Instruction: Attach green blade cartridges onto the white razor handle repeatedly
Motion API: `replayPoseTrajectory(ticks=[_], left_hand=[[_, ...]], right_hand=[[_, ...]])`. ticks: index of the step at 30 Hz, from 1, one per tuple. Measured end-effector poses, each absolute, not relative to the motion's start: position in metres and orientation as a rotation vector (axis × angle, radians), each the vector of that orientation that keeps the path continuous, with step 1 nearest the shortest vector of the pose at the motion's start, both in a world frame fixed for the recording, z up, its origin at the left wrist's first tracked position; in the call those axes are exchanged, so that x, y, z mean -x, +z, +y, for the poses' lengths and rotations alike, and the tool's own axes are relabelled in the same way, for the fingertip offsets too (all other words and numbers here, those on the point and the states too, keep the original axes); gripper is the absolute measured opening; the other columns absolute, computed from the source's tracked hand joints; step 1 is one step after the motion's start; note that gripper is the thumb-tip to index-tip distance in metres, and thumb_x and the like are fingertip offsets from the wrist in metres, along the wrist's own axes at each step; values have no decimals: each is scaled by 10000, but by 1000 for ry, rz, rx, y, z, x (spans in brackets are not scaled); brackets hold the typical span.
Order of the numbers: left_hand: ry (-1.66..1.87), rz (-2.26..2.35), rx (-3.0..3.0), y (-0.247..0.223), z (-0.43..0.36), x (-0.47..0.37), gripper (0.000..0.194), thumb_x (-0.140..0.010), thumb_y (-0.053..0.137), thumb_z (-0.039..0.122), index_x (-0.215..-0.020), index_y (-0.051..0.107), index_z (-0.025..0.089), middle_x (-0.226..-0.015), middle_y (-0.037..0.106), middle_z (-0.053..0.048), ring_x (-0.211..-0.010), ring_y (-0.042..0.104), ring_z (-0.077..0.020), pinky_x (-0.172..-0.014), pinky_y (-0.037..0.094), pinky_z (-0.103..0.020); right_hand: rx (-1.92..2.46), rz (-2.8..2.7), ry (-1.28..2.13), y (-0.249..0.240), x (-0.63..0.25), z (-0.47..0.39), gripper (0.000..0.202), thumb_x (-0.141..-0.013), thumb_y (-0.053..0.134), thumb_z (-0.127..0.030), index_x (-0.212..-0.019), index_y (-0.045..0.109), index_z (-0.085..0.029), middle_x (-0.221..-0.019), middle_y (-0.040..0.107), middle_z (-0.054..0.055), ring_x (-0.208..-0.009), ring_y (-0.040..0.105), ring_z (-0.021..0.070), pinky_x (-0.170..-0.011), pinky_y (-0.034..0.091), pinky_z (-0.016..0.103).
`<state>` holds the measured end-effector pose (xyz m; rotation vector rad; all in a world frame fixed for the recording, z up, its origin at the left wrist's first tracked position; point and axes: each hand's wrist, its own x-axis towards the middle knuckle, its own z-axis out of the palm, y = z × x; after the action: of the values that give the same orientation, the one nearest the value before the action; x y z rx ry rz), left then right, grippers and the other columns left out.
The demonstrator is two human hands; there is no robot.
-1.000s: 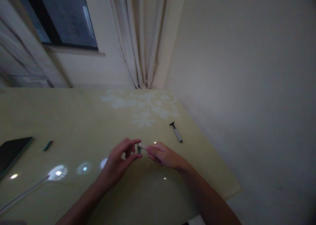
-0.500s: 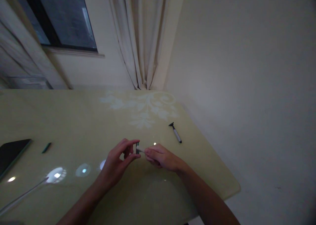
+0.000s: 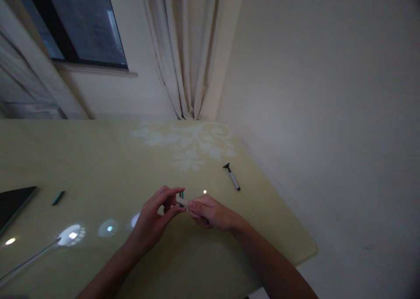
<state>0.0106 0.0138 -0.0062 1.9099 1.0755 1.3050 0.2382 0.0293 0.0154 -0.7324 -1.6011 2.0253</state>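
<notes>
My left hand [image 3: 155,213] pinches a small dark and green piece, which looks like a razor cartridge [image 3: 182,195], upright between thumb and index fingertips. A pale slim stick [image 3: 182,201] is gripped in my closed right hand [image 3: 206,211]; its tip reaches across the front of the cartridge, and whether they touch I cannot tell. Most of the stick is hidden inside the fist, so its exact kind is unclear. Beyond the right hand, a razor [image 3: 232,177] with a grey and black handle lies on the table.
The glossy cream table [image 3: 98,159] has a rounded right corner close to the wall [image 3: 328,115]. At left lie a small dark green strip [image 3: 58,198] and a flat black panel [image 3: 15,205]. A thin pale cable or rod [image 3: 31,259] crosses the lower left. Curtains [image 3: 187,49] hang behind.
The right hand has shifted slightly left and down, bringing the stick across the cartridge, and more of the stick's pale broad side shows. The left hand keeps its pinch.
</notes>
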Motion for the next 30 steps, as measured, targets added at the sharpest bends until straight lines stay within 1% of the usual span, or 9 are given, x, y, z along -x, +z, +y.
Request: replayPoseTrajectory(ticks=[7, 10, 13, 16, 19, 21, 22, 26, 30], left_hand=[[1308, 1069, -1922, -6, 13, -9, 354, -943, 770, 238, -1285, 729, 315, -804, 586, 47, -671, 552, -127, -651, 473, -234], [1300, 1058, -1934, -7, 14, -8, 350, -947, 769, 240, -1287, 724, 309, -794, 580, 50, -663, 553, -124, -645, 467, -232], [1302, 1061, -1939, -9, 16, -7, 352, -950, 770, 238, -1291, 718, 308, -800, 575, 51, -665, 549, -123, -661, 471, -238], [1290, 1076, -1939, -10, 15, -8, 359, -948, 779, 249, -1296, 719, 315, -814, 573, 46, -670, 539, -125, -662, 471, -243], [1295, 1079, -1912, -11, 14, -9, 352, -939, 791, 264, -1281, 726, 317, -819, 578, 43, -668, 535, -128, -647, 472, -240], [1305, 1065, -1898, -11, 14, -10, 351, -934, 797, 266, -1275, 728, 315, -819, 586, 43, -667, 539, -128, -640, 474, -237], [1305, 1058, -1896, -11, 13, -10, 352, -935, 795, 264, -1277, 728, 313, -819, 591, 43, -668, 542, -128, -640, 476, -237], [1303, 1051, -1899, -8, 13, -10, 354, -937, 789, 254, -1282, 731, 311, -818, 604, 42, -666, 562, -128, -640, 479, -237], [1318, 1058, -1897, -7, 13, -12, 316, -921, 805, 260, -1230, 749, 298, -797, 609, 42, -652, 564, -127, -614, 468, -228]], right_hand=[[794, -1581, 1950, 17, -237, 29, 594, -985, 585, -731, -732, 415, -220, -621, 332, -93, -483, 256, 71, -460, 210, 230], [808, -1656, 1911, 18, -237, 28, 596, -1009, 534, -736, -743, 433, -213, -635, 359, -83, -488, 294, 70, -469, 246, 221], [920, -1733, 1739, 18, -242, 28, 593, -1048, 453, -729, -789, 512, -199, -588, 419, -74, -462, 378, 84, -471, 288, 224], [999, -1800, 1578, 19, -248, 30, 611, -1082, 385, -699, -855, 613, -179, -528, 420, -72, -463, 405, 105, -502, 316, 235], [1018, -1954, 1327, 21, -247, 30, 632, -1109, 353, -651, -829, 657, -173, -595, 476, -32, -584, 478, 131, -612, 365, 260], [986, -2060, 1170, 22, -242, 28, 631, -1127, 323, -611, -785, 628, -178, -685, 545, -1, -683, 525, 146, -696, 381, 280], [968, -2098, 1127, 23, -239, 27, 621, -1135, 310, -589, -763, 595, -182, -711, 557, 3, -699, 526, 147, -712, 376, 284], [1019, -2135, 1063, 23, -234, 24, 536, -1140, 310, -539, -746, 462, -208, -675, 462, -27, -630, 432, 133, -647, 304, 290], [1065, -2166, 982, 21, -234, 25, 496, -1143, 310, -498, -757, 441, -215, -669, 440, -32, -631, 414, 136, -643, 268, 301]])
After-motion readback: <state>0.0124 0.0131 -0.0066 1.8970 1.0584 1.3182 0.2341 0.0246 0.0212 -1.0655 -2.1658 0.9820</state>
